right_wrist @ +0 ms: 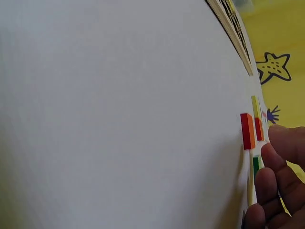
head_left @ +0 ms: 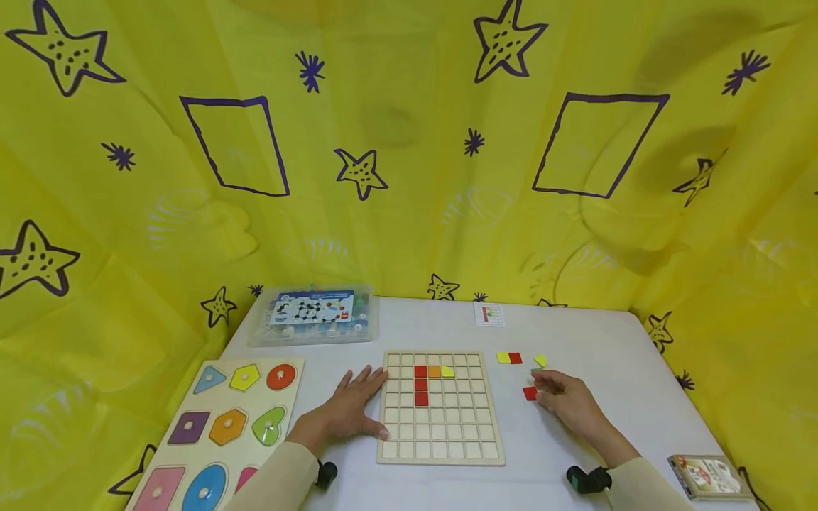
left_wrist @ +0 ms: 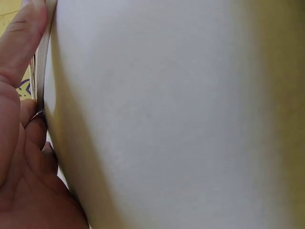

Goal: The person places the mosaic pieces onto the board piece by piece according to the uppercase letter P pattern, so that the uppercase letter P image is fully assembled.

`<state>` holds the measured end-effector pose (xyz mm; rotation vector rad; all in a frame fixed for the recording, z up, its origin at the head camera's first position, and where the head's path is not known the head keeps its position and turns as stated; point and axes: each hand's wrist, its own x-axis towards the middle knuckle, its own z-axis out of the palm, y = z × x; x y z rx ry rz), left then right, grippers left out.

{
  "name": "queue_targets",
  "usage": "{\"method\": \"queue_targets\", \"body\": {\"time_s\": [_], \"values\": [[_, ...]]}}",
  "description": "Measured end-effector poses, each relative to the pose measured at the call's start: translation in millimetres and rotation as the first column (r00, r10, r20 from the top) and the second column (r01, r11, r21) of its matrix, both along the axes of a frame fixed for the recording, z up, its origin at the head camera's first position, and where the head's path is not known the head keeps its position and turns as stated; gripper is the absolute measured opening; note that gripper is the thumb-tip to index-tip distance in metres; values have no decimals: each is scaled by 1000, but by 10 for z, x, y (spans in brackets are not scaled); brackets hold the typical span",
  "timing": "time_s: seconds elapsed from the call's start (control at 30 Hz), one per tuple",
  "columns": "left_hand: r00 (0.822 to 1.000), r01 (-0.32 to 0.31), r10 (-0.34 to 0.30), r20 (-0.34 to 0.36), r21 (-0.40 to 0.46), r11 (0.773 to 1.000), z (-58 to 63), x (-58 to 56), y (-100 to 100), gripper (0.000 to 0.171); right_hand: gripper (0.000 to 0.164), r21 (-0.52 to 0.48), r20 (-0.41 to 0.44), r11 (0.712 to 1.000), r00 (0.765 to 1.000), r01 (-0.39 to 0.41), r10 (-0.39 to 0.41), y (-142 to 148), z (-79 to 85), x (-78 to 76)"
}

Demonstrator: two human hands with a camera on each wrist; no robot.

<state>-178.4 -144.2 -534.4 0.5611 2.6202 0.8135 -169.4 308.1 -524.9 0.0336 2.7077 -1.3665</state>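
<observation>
My left hand lies with fingers spread at the left edge of a wooden grid board, its thumb and fingertips right at the frame. Set in the board's cells are a column of red tiles, an orange tile and a yellow piece with a cut corner. On the right, my right hand hovers with loosely bent fingers and nothing visible between them. Close to its fingertips are a red tile, a green piece and a small yellow piece.
A yellow tile and a red tile lie side by side right of the board. Behind stand a pattern card and a clear plastic case. A shape-knob puzzle lies left, a small flat box at front right.
</observation>
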Motion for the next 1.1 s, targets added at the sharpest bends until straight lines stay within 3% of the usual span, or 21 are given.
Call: {"method": "queue_targets", "body": {"time_s": [0.23, 0.7, 1.1], "values": [[1000, -2, 2, 3, 13, 1000, 27, -2, 6, 117, 42, 42, 41, 999, 999, -32, 30, 87, -25, -26], [1000, -3, 3, -11, 4, 1000, 8, 24, 7, 117, 30, 173, -2, 984, 999, -33, 33, -10, -92, -47], [1000, -11, 11, -5, 13, 1000, 47, 28, 28, 117, 27, 184, -11, 983, 999, -30, 32, 21, -110, -58]]}}
